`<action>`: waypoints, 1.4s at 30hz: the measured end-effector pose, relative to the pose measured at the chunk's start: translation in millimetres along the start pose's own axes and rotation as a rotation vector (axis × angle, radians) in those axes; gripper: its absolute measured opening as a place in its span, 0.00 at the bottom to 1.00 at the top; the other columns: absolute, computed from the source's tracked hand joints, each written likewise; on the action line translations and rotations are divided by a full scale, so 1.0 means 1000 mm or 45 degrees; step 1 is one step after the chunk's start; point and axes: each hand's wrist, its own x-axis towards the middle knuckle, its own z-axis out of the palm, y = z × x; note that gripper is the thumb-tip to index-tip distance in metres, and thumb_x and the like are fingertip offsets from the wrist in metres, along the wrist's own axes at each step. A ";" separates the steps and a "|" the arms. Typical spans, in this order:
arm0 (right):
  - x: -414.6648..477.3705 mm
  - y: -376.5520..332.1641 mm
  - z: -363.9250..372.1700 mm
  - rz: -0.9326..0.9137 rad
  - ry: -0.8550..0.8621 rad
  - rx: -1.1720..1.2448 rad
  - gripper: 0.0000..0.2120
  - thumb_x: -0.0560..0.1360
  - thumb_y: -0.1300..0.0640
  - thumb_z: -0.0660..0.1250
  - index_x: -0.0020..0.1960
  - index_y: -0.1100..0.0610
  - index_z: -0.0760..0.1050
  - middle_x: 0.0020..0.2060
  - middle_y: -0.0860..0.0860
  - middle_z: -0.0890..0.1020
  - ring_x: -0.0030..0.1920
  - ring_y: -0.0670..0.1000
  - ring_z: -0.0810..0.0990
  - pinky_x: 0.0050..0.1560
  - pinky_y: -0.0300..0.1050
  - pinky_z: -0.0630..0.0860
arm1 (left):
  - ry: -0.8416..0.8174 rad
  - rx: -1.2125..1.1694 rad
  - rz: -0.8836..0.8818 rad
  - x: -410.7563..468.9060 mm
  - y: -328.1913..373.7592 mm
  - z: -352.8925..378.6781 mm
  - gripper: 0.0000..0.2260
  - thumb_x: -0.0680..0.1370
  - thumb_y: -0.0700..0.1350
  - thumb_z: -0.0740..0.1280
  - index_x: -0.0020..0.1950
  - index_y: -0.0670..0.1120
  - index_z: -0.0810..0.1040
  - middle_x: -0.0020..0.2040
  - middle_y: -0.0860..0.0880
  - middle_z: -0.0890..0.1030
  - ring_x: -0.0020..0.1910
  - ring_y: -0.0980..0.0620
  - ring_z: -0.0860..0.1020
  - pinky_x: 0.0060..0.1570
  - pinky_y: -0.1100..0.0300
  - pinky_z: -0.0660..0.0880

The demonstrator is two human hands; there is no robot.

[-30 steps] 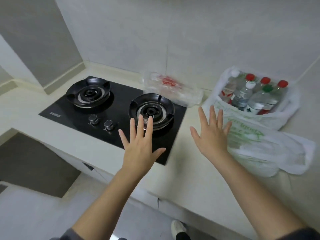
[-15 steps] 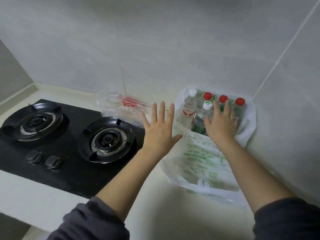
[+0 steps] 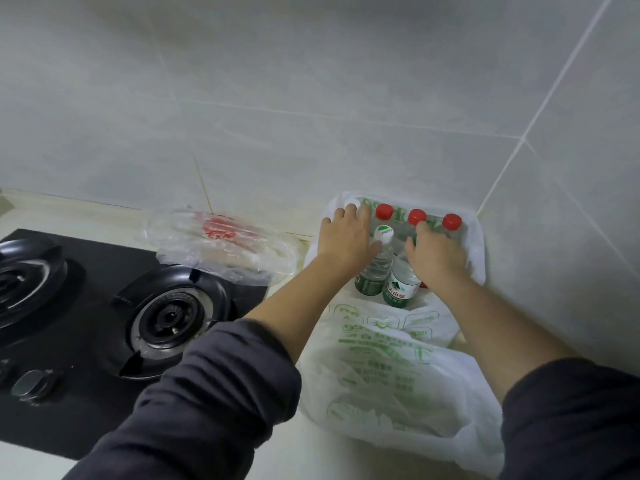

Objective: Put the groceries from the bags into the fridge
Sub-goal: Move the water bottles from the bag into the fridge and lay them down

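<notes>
Lifting bottles (image 3: 400,285) out of the white bag (image 3: 476,251) appears to be the step in hand. The bag stands in the corner of the worktop (image 3: 304,459), against both tiled walls. The left hand (image 3: 346,237) and right hand (image 3: 438,256) lie knuckles-up over the bottle tops, fingers bent downward. Whether either has closed round a neck cannot be told, as the palms hide the contact.

Grip each bottle below its cap. Lift it straight up, clear of its neighbours and the bag rim, so that none topples.

A second printed bag (image 3: 388,372) lies slumped in front, under both forearms. A clear bag (image 3: 221,244) holding something red overlaps the hob (image 3: 86,306). No fridge is in view.
</notes>
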 end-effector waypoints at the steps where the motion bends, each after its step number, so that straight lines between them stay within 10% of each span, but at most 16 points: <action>1: 0.000 0.001 0.000 -0.004 0.000 0.001 0.13 0.83 0.50 0.53 0.59 0.58 0.68 0.32 0.53 0.74 0.34 0.56 0.74 0.29 0.43 0.63 | -0.004 0.014 0.018 0.006 0.003 0.001 0.28 0.79 0.60 0.59 0.73 0.44 0.60 0.64 0.44 0.71 0.62 0.44 0.71 0.57 0.50 0.69; 12: 0.002 0.000 0.006 -0.013 0.069 -0.019 0.13 0.83 0.50 0.53 0.58 0.58 0.68 0.31 0.52 0.71 0.32 0.55 0.73 0.28 0.42 0.60 | -0.205 -0.036 0.120 0.026 0.020 0.022 0.18 0.83 0.54 0.54 0.67 0.44 0.63 0.41 0.45 0.75 0.39 0.44 0.75 0.41 0.54 0.71; 22: -0.002 -0.002 -0.003 0.060 0.039 0.200 0.14 0.81 0.47 0.58 0.58 0.57 0.70 0.33 0.51 0.74 0.36 0.56 0.74 0.31 0.44 0.65 | -0.194 -0.499 -0.171 0.004 0.017 0.017 0.15 0.82 0.48 0.58 0.65 0.42 0.63 0.45 0.44 0.75 0.46 0.43 0.78 0.38 0.53 0.71; 29: -0.005 -0.051 -0.068 0.126 0.347 0.689 0.09 0.71 0.48 0.68 0.42 0.53 0.75 0.36 0.50 0.80 0.38 0.55 0.77 0.34 0.44 0.69 | 0.251 -0.630 -0.248 -0.012 -0.015 -0.067 0.14 0.79 0.51 0.61 0.56 0.42 0.68 0.41 0.44 0.75 0.39 0.40 0.74 0.35 0.54 0.67; 42: -0.087 -0.168 -0.200 -0.535 0.504 1.254 0.13 0.69 0.53 0.69 0.36 0.62 0.73 0.28 0.53 0.74 0.32 0.53 0.71 0.33 0.46 0.67 | 0.859 -0.467 -0.368 -0.152 -0.111 -0.222 0.11 0.77 0.51 0.65 0.49 0.46 0.68 0.34 0.54 0.73 0.33 0.49 0.73 0.27 0.63 0.62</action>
